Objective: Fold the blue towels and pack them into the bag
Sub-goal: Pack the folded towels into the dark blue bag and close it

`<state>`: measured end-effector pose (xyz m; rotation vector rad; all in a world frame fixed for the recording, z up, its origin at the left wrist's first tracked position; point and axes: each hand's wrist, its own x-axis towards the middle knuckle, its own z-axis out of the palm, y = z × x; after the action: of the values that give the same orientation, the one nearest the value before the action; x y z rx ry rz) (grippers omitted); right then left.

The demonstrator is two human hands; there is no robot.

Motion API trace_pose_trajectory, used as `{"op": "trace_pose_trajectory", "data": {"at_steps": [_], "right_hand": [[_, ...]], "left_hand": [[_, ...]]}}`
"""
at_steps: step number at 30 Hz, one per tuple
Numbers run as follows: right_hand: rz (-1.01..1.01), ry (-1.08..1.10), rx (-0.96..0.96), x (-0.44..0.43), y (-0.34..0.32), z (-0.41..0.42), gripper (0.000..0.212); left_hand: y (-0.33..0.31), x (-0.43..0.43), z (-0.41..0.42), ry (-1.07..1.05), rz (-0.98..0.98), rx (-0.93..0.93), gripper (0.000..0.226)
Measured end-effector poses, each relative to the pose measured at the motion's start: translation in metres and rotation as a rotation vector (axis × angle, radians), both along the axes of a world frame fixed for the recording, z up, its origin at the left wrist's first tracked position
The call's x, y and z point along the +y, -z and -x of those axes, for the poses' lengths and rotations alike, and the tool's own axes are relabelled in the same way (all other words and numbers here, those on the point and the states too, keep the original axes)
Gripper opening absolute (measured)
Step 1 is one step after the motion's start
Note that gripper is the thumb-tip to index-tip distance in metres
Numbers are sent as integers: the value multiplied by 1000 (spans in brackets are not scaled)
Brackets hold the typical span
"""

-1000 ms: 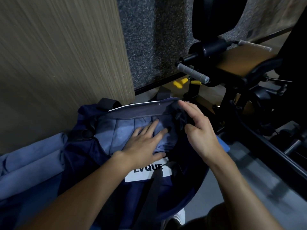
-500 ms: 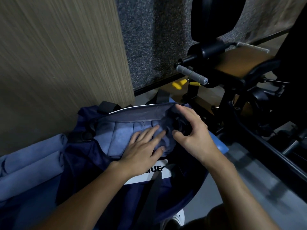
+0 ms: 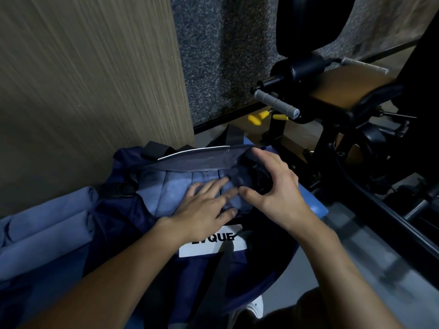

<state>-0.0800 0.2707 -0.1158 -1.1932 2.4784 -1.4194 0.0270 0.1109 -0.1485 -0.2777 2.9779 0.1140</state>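
Observation:
A navy bag with a white label lies open on the floor. A folded blue towel sits inside its mouth. My left hand presses flat on that towel with straight fingers. My right hand curls over the bag's right end, thumb and fingers around dark fabric at the opening. The grey inner flap of the bag stands up behind the towel. More blue towels lie rolled at the left, outside the bag.
A wood-grain panel rises at the left and a speckled wall behind. A black exercise machine with a grey handle crowds the right. Grey floor lies right of the bag. A white shoe shows below.
My right hand has dropped from the bag's upper rim and closed around the fabric at the bag's right end. My left hand stayed pressed on the towel, sliding slightly left.

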Motion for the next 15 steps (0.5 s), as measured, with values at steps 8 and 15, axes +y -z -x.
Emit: {"op": "trace_pose_trajectory", "data": {"at_steps": [8,15], "right_hand": [[76,-29,128,-17,-11,-31,65],[174,-266,179,-67,-15,-86,46]], "left_hand": [[-30,-6,-44,-86,-374,357,65],[-60,-38,-132,-211,-182,686,31]]}}
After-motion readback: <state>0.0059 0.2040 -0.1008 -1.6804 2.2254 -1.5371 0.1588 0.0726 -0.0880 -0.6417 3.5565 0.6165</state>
